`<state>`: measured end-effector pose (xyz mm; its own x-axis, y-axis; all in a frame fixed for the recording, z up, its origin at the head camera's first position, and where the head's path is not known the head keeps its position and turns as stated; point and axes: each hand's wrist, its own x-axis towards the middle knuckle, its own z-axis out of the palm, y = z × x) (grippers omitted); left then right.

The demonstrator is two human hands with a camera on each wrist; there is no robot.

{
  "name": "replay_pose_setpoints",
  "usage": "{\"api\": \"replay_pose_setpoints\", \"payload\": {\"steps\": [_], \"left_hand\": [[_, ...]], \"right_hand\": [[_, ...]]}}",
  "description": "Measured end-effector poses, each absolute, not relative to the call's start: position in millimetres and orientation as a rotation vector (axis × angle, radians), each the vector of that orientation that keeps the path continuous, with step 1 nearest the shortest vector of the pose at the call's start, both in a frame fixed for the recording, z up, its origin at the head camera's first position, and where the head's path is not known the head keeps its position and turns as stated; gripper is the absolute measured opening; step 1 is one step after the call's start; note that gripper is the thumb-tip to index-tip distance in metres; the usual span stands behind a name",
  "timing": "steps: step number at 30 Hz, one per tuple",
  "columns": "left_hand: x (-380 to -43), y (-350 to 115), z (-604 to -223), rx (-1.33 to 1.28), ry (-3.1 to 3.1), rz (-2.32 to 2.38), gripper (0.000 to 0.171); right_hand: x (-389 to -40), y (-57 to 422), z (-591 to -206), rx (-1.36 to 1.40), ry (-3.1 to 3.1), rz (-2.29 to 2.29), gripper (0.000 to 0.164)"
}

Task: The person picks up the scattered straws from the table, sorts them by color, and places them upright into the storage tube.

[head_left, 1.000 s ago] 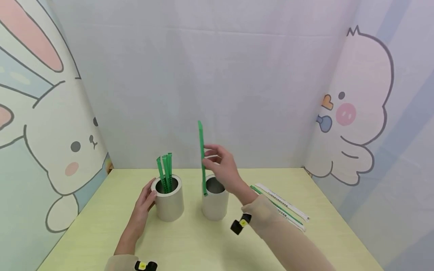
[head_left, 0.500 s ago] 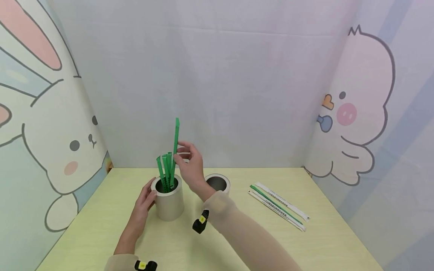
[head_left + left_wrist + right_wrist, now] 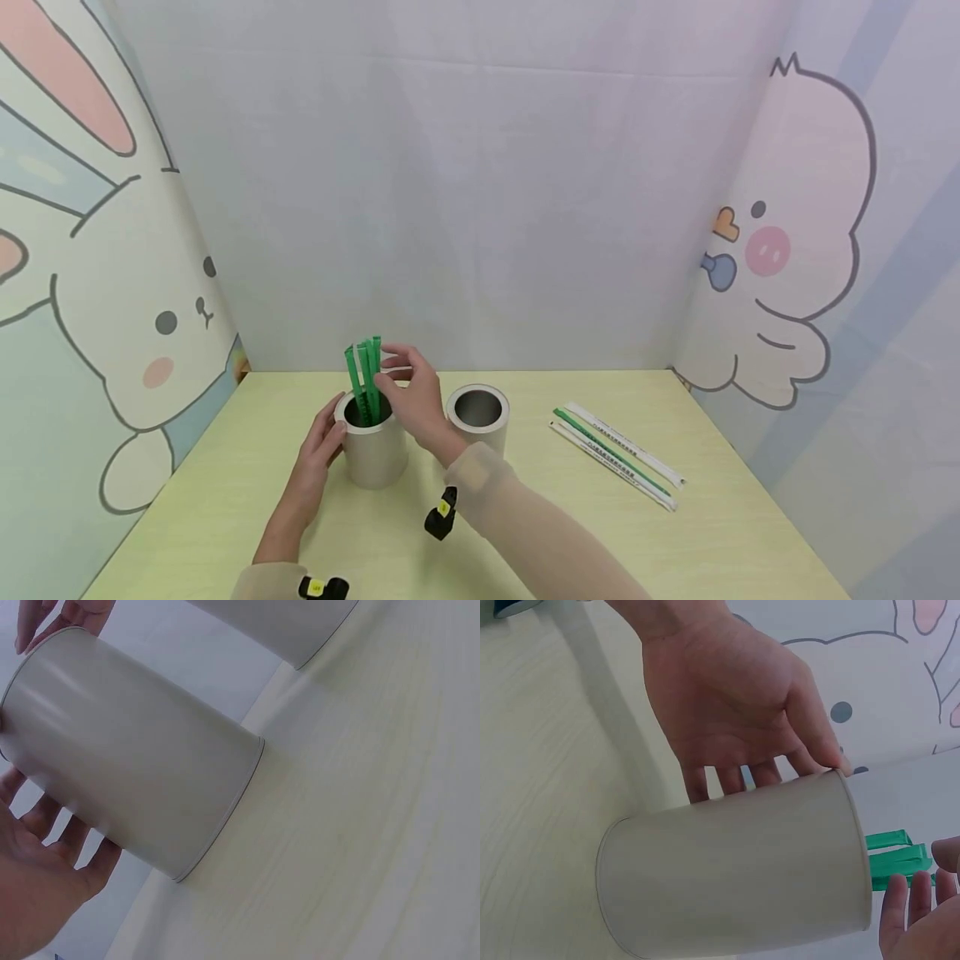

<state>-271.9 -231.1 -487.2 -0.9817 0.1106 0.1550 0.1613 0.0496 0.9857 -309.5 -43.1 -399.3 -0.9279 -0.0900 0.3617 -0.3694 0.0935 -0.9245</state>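
A grey metal cup [image 3: 372,454] stands on the table and holds several green straws [image 3: 363,377]. My left hand [image 3: 328,427] holds the cup's left side, thumb at the rim and fingers round the back; the right wrist view shows this hand [image 3: 727,697] behind the cup [image 3: 735,877]. My right hand [image 3: 387,368] is over the cup mouth, thumb and fingers pinching the rightmost green straw, which stands in the cup among the others [image 3: 896,855]. The left wrist view shows the cup wall [image 3: 127,757] and my palm [image 3: 37,900].
A second grey cup [image 3: 478,417], with nothing in it, stands just right of the first. Three wrapped straws [image 3: 615,454] lie on the yellow table [image 3: 525,542] at the right. Cartoon-printed panels close off the back and both sides.
My right hand carried the green straw left from the second cup to the first, then lowered it in among the others. My left hand stayed on the cup.
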Motion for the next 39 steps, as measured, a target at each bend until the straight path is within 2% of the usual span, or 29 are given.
{"api": "replay_pose_setpoints", "payload": {"steps": [9,18,24,30,39], "left_hand": [[-271,-229,-485,-0.3,-2.248,-2.107,0.064],[-272,-229,-486,-0.298,-2.259,-2.1,0.064],[-274,-233,-487,-0.292,-2.259,-2.11,0.065],[-273,-234,-486,-0.278,-2.255,-2.124,0.064],[-273,-231,-487,-0.271,-2.259,-2.135,0.064]], "right_hand": [[-302,4,-376,0.626,-2.235,1.843,0.038],[-305,112,-367,0.78,-2.425,1.387,0.034],[-309,190,-386,0.691,-2.532,1.107,0.031],[-307,252,-422,0.569,-2.668,0.878,0.033],[-297,307,-465,0.466,-2.799,0.693,0.033]]}}
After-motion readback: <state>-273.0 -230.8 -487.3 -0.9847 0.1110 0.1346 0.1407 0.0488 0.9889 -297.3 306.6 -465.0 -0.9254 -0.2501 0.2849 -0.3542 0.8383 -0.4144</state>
